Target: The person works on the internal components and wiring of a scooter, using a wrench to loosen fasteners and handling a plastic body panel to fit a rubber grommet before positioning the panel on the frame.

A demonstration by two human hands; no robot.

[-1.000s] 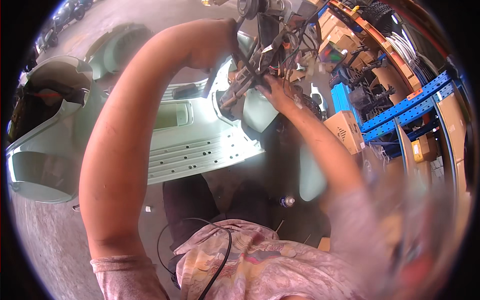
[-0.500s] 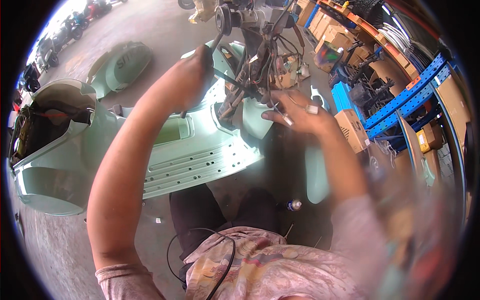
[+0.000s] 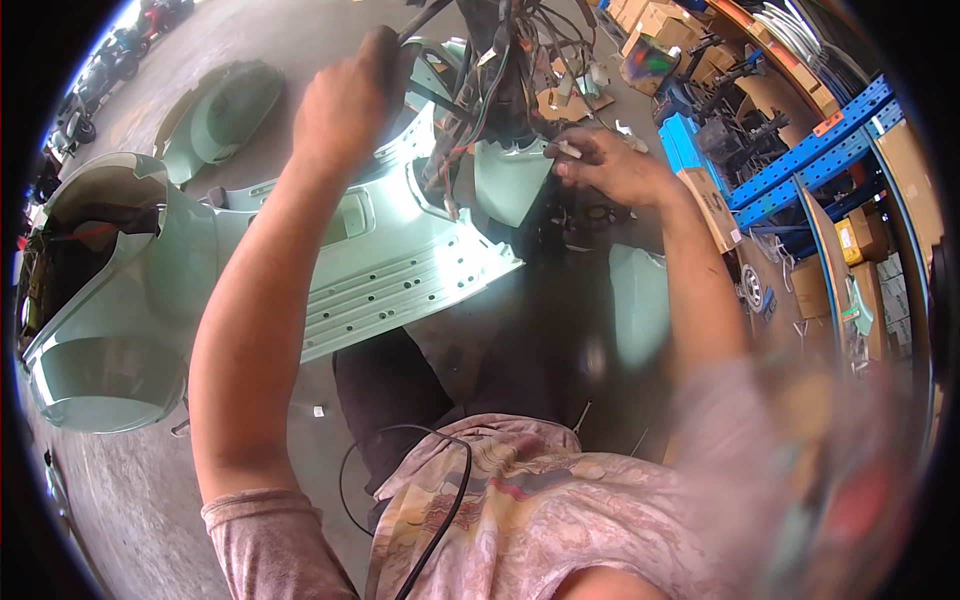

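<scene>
My left hand point(image 3: 350, 105) is closed around a dark bar point(image 3: 425, 18) at the front of a pale green scooter body. Beside it hangs a bundle of dark wiring point(image 3: 500, 70), with loose leads and small plugs. At the right of this bundle, the fingers of my right hand point(image 3: 610, 168) are bent together on a small white wire connector point(image 3: 569, 149). The ribbed floorboard point(image 3: 400, 285) of the body stretches below my left forearm. A pale green panel point(image 3: 508, 185) sits below the wiring, between my hands.
The large rear shell point(image 3: 105, 385) stands at left, a loose green side panel point(image 3: 220, 120) behind it. Another green panel point(image 3: 640, 310) lies by my right forearm. Blue shelving point(image 3: 810, 170) with cardboard boxes point(image 3: 905, 190) lines the right. A black cable point(image 3: 465, 470) hangs over my shirt.
The view has shifted, with the scooter front higher in the picture. My right hand has drawn its fingers in on the white connector. My left hand remains closed on the bar.
</scene>
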